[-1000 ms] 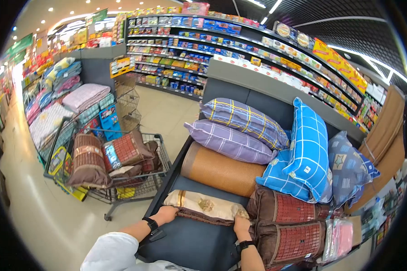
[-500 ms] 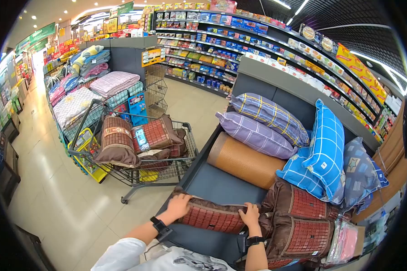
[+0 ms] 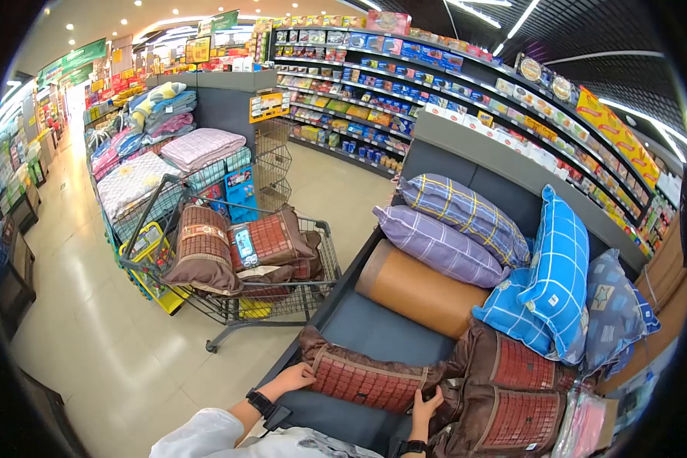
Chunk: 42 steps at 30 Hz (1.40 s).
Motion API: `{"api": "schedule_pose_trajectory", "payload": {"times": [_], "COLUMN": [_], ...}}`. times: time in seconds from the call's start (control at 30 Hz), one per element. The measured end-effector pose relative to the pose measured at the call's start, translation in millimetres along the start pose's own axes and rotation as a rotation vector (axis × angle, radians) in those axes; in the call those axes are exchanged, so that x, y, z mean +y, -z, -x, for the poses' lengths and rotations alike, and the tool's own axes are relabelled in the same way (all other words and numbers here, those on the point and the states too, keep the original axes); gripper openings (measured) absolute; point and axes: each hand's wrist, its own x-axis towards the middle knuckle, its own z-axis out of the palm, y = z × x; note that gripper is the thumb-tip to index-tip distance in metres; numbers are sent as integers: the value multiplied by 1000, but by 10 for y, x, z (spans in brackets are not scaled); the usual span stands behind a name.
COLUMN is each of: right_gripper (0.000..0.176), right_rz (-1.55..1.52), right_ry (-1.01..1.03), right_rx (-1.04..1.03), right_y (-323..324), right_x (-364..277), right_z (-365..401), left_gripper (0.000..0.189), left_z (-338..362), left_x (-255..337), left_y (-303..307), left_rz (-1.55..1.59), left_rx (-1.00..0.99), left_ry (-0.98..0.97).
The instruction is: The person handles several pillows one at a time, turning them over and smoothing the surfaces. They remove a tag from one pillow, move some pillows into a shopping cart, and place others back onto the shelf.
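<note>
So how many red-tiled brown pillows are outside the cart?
3 visible: one pillow between the left hand and right hand; a rear pillow and front pillow to its right. Others may be hidden underneath.

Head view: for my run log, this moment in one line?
left hand: at left end of brown pillow | right hand: at its right end | red panel: showing

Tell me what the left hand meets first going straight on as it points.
The left hand would meet the red-and-brown cushion just ahead first; the two seem to touch, though exact contact is unclear.
</note>
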Motion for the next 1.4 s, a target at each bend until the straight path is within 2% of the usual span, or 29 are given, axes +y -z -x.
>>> {"api": "schedule_pose_trajectory", "payload": {"times": [0.03,0.1,0.17,0.23,0.33,0.4,0.47,0.53,0.67,0.7,0.73,0.8,0.83,0.9,1.0,1.03,1.07,1.1,1.13,1.2,1.23,1.27,1.33,1.4], "right_gripper": [54,38,37,35,36,36,29,25,20,20,20,22,22,26,28,27,27,26,25,23,22,21,20,21], "right_rz": [-10,-8,-23,-46,-59,-80,-83,-126,-110,-148,-130,-154,-157,-72,-55,6,4,61,119,141,168,197,261,274], "right_ry": [5,-32,-49,10,13,-26,-27,31,161,209,251,330,322,337,367,428,428,525,620,672,742,811,839,895], "right_rx": [7,56,34,-30,-23,-36,-138,-98,-199,-214,-200,-276,-274,-415,-424,-366,-367,-343,-317,-343,-347,-350,-396,-397], "right_y": [-3,-99,-194,-262,-213,-168,-100,-65,136,154,161,347,382,416,393,389,369,344,322,257,212,180,142,56], "right_x": [-33,-4,61,198,152,225,319,396,138,95,53,-393,-559,-823,-1175,-1341,-1483,-1618,-1742,-1935,-1999,-2059,-2181,-2205], "right_z": [20,48,120,122,172,89,20,-35,114,121,155,332,388,494,579,622,660,700,746,862,921,981,1121,1215], "left_gripper": [48,50,52,57,60,61,62,62,61,69,69,86,86,102,110,110,107,105,105,94,81,70,61,55], "left_z": [-4,41,29,-51,28,4,18,64,69,5,-60,-117,-108,-55,190,248,307,324,300,221,147,169,193,229], "left_x": [-41,125,131,-23,15,-21,32,258,217,169,159,134,146,246,662,819,966,1066,1116,1230,1326,1469,1692,1886], "left_y": [-24,-55,-99,-213,-261,-233,-165,-30,-52,-60,-54,-37,-72,-222,-282,-266,-237,-195,-159,-61,23,86,215,281], "left_rz": [22,-2,-26,108,46,50,50,305,330,313,312,81,75,-248,-302,-303,-365,-428,-429,-134,16,274,494,386], "left_rx": [-106,-71,-33,64,93,78,57,-99,2,12,8,-153,-158,-90,-175,-173,-173,-172,-171,-134,-200,-228,-273,-243], "left_ry": [-13,33,70,81,-18,-3,11,280,268,270,263,80,83,-99,0,-3,-120,-237,-236,-586,-650,-576,-564,-566]}}
